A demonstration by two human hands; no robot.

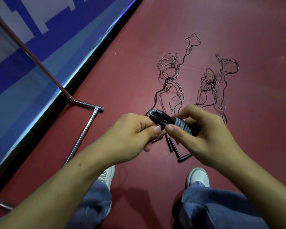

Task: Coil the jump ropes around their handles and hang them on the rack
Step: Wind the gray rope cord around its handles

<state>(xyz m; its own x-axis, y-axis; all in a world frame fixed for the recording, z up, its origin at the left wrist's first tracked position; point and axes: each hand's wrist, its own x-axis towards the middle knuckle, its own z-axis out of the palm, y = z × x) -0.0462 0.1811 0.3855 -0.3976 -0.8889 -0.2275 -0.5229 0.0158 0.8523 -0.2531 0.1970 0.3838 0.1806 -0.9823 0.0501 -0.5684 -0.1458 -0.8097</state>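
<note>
The dark red floor (205,22) fills most of the view, with a blue-and-white panel (31,55) running along its edge from nine o'clock up to twelve. The chrome rack (82,136) stands at the nine o'clock side, its slanted pole meeting a base bar on the floor. Blue jeans (210,207) and two white shoes (198,177) sit at six o'clock. At centre, the left hand (130,129) pinches the top end of the pair of black handles (162,120), fingers closed on it. The right hand (205,134) is clamped around the same handles from the three o'clock side, thumb and forefinger pressing on the grey coiled rope (182,125), which is wound in tight turns around them. Two loose jump ropes lie tangled on the floor toward one o'clock, the nearer tangle (170,75) just beside the farther tangle (220,80). Their spare black handles (177,151) rest on the floor just below the hands.
</note>
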